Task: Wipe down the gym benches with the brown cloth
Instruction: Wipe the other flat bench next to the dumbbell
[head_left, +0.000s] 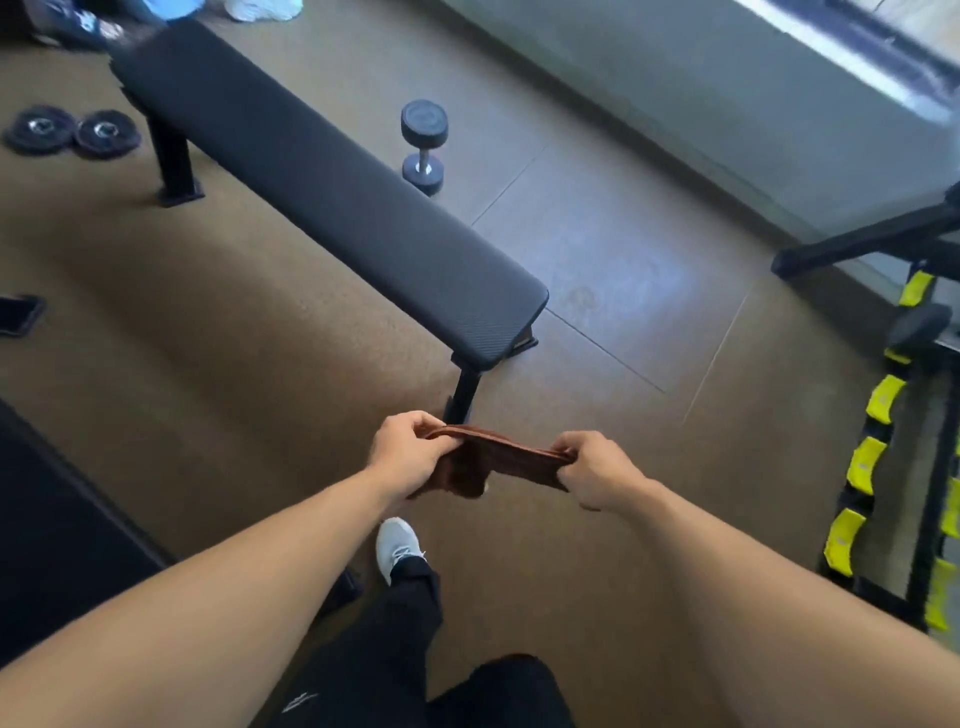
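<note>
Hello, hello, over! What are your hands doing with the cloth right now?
Left hand and right hand both grip the brown cloth, stretched between them. Bench ahead, not touched yet. Dumbbell beside it, off the pad.

Soft daylight, blurred wide-angle edges.

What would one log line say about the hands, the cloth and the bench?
left hand: grips cloth | right hand: grips cloth | cloth: stretched between hands | bench: not touched

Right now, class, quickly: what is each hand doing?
Left hand: fingers grip one end of the brown cloth.
Right hand: fingers grip the cloth's other end.
</note>
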